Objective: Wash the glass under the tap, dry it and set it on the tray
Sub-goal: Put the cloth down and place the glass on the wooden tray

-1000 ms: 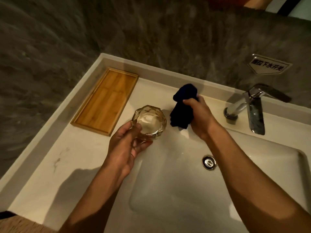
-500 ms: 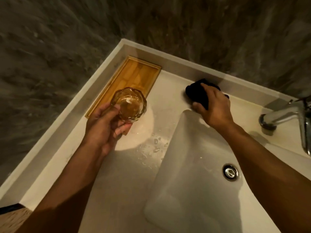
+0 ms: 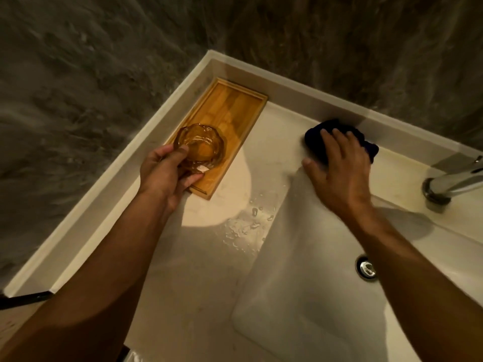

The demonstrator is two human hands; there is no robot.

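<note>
A clear faceted glass (image 3: 200, 145) is upright over the near half of the wooden tray (image 3: 230, 105), gripped by my left hand (image 3: 167, 176) at its near side; I cannot tell whether its base touches the tray. The tray lies along the left rim of the white counter. My right hand (image 3: 339, 168) lies flat, fingers spread, on a dark blue cloth (image 3: 316, 138) that rests on the counter behind the basin. The chrome tap (image 3: 452, 184) stands at the right edge, with no water visible.
The white basin (image 3: 300, 283) with its chrome drain (image 3: 366, 269) fills the lower right. Water drops (image 3: 248, 226) lie on the counter between tray and basin. A raised rim and a dark stone wall (image 3: 104, 61) close off the left and back.
My left hand carried the glass leftward from the basin's edge to above the tray. My right hand lowered the cloth onto the counter and flattened on it. The view shifted left.
</note>
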